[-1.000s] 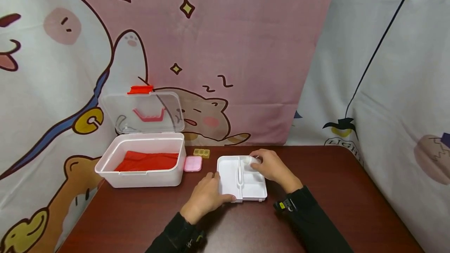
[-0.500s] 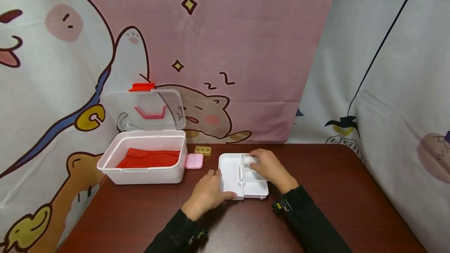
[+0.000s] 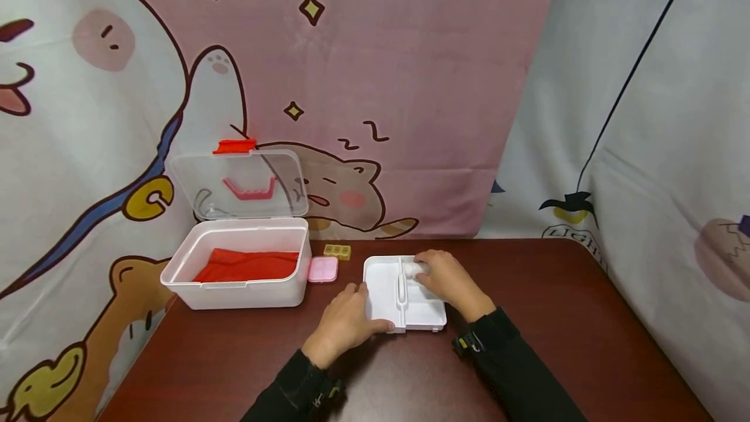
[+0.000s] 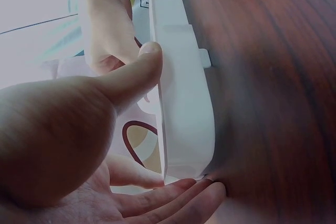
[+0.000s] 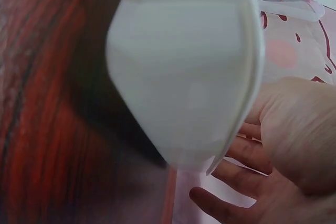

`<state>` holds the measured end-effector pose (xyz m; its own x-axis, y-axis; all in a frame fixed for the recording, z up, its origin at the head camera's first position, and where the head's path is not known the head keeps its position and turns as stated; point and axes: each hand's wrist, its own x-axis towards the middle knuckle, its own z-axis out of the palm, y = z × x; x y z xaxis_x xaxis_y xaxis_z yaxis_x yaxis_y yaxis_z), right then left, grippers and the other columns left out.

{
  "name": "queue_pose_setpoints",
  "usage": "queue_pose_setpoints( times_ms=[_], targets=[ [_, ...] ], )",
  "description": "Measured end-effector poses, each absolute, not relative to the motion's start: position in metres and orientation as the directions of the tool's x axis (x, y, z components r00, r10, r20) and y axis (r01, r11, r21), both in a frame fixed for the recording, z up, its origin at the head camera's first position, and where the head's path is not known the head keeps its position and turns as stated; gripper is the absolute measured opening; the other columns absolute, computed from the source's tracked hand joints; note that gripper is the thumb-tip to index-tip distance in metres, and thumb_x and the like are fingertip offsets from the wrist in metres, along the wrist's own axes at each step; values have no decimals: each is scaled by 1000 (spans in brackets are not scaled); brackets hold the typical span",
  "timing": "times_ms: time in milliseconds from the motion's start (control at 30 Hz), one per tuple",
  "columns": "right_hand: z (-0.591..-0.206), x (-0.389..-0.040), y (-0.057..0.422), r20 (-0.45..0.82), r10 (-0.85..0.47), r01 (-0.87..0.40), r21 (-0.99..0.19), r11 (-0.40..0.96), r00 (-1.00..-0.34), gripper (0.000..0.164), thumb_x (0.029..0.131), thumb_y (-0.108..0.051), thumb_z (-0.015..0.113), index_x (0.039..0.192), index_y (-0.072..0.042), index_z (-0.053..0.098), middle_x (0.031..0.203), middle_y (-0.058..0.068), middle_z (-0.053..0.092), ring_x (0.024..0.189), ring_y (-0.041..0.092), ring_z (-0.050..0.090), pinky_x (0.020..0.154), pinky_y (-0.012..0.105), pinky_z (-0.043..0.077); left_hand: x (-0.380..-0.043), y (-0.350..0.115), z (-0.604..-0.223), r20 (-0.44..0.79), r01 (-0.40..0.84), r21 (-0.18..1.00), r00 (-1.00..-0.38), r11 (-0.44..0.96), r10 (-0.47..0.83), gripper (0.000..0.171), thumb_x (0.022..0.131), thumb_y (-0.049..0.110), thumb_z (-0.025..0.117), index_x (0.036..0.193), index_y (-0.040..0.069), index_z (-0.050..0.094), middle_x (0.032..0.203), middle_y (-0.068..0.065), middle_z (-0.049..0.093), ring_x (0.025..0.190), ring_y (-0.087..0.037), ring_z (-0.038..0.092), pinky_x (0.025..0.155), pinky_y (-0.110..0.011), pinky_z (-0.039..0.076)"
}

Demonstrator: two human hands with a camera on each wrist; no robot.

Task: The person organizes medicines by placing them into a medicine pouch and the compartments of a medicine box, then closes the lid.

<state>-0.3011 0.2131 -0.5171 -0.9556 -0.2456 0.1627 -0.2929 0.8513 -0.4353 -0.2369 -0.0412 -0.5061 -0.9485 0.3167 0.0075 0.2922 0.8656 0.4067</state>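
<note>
A shallow white compartment box lies on the table, with a raised bar between its left and right halves. My left hand grips the near left corner, thumb on the near edge and fingers along the left side. In the left wrist view that thumb presses the rim of the box. My right hand reaches into the far right compartment and pinches a small white rounded thing, partly hidden by the fingers. The right wrist view shows the right hand behind the box's side wall, its fingertips partly hidden.
Left of the box are a pink square case and a small yellow sectioned box. Farther left stands a white bin holding red cloth, its clear lid raised. A printed curtain hangs behind the table.
My right hand and the small white thing have shifted slightly left within the compartment. The left hand stays at the box corner. The head view has tilted a little.
</note>
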Motion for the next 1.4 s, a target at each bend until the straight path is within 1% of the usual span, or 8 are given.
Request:
queue_pose_setpoints(
  times_ms=[200, 400, 667, 967, 1067, 1233, 1300, 1400],
  targets=[
    [-517, -300, 214, 193, -257, -318, -444, 838, -947, 39, 96, -15, 86, 131, 1, 76, 131, 18, 77, 124, 36, 73, 107, 53, 58, -237, -42, -506, 9, 293, 410, -948, 864, 317, 101, 78, 61, 96, 144, -8, 62, 119, -20, 67, 102, -34, 69, 88, -56, 60],
    [-515, -300, 216, 190, -239, -302, -474, 827, -952, 34, 96, -14, 86, 127, -1, 78, 128, 15, 77, 120, 32, 73, 106, 51, 59, -238, -42, -504, 12, 301, 403, -946, 865, 324, 102, 79, 62, 95, 145, -7, 62, 121, -20, 67, 103, -33, 69, 88, -56, 60],
    [-509, -298, 219, 180, -234, -292, -454, 842, -955, 33, 98, -16, 85, 128, -4, 78, 127, 13, 76, 115, 29, 73, 101, 51, 61, -237, -43, -504, 5, 293, 404, -948, 866, 318, 101, 79, 61, 95, 145, -7, 62, 119, -19, 67, 102, -34, 69, 88, -56, 60],
    [-498, -295, 227, 169, -203, -262, -525, 809, -964, 29, 100, -18, 81, 127, -6, 79, 128, 14, 77, 116, 32, 71, 101, 55, 60, -237, -42, -505, -4, 288, 403, -949, 869, 316, 101, 79, 62, 95, 145, -6, 62, 120, -19, 67, 104, -33, 69, 89, -57, 60],
    [-496, -296, 229, 163, -198, -255, -523, 813, -967, 30, 101, -19, 80, 129, -6, 79, 129, 14, 76, 113, 32, 70, 98, 53, 59, -236, -42, -506, -4, 288, 404, -949, 868, 316, 101, 79, 63, 95, 145, -6, 62, 121, -18, 67, 104, -33, 69, 89, -57, 60],
    [-495, -298, 232, 144, -192, -240, -522, 819, -971, 32, 102, -21, 79, 130, -6, 78, 122, 12, 75, 105, 31, 66, 91, 48, 56, -236, -43, -507, 7, 290, 404, -949, 868, 314, 100, 79, 62, 95, 144, -6, 63, 120, -18, 67, 104, -33, 69, 88, -58, 60],
    [-494, -297, 235, 110, -186, -216, -524, 824, -976, 35, 102, -23, 79, 132, -5, 76, 122, 13, 75, 106, 30, 67, 93, 49, 57, -237, -43, -508, 9, 289, 403, -950, 868, 312, 100, 78, 63, 95, 144, -6, 63, 119, -18, 67, 104, -33, 69, 88, -58, 60],
    [-494, -295, 240, 24, -167, -155, -519, 840, -986, 45, 102, -27, 79, 140, -3, 71, 131, 18, 73, 116, 34, 67, 103, 56, 57, -237, -43, -508, 9, 287, 403, -951, 869, 310, 101, 78, 64, 94, 144, -5, 63, 119, -17, 67, 103, -32, 69, 87, -57, 60]
  ],
)
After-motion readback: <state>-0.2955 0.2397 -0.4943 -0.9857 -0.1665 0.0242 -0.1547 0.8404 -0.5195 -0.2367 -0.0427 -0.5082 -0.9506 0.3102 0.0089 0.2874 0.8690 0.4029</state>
